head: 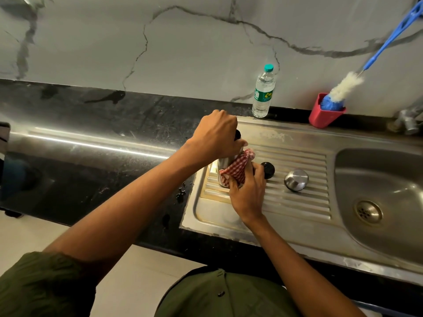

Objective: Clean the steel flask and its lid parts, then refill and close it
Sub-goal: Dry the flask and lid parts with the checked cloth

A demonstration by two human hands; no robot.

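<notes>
Steel flask (223, 162) mostly hidden, left hand (216, 139) gripping top, right hand (248, 191) clutching checked cloth (238, 165).

A shiny steel flask (221, 161) has a polished metal side, partly wrapped in a soft woven cloth (238, 167) checked red and white. The sink (343, 161) and its ribbed draining board (297, 179) are brushed steel, dulled by pale water stains. A domed metal cap (296, 180) gleams; beside it a black plastic stopper (267, 170) looks glossy. The tabletop (91, 133) is dark polished stone, speckled and wet. A clear plastic bottle (263, 92), a matt red plastic cup (325, 114) and a fluffy bristled brush (343, 90) stand before a smooth veined marble wall (183, 42).
</notes>
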